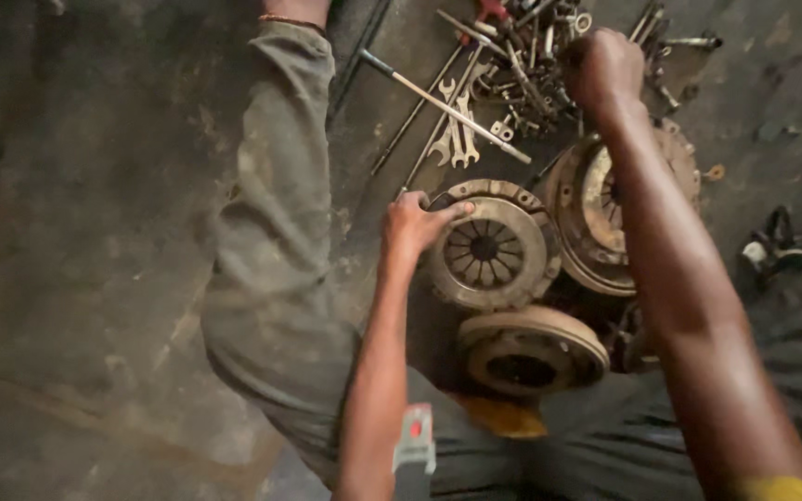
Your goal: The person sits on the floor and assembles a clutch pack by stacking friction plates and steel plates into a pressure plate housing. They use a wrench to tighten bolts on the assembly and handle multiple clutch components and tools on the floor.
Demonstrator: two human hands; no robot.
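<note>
Nearest, the left hand (412, 225) lay with its grip spread open on the rim of the rusty clutch cover (486, 249) on the floor. Farther off, the right hand (603, 67) was fisted among the spanner pile (512, 56); what it held, I could not tell.

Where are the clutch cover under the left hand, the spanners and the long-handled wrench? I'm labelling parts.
clutch cover (486, 249): head view, on its spring-finger centre.
spanners (457, 130): head view, on their crossed shafts.
long-handled wrench (443, 105): head view, mid-shaft.
</note>
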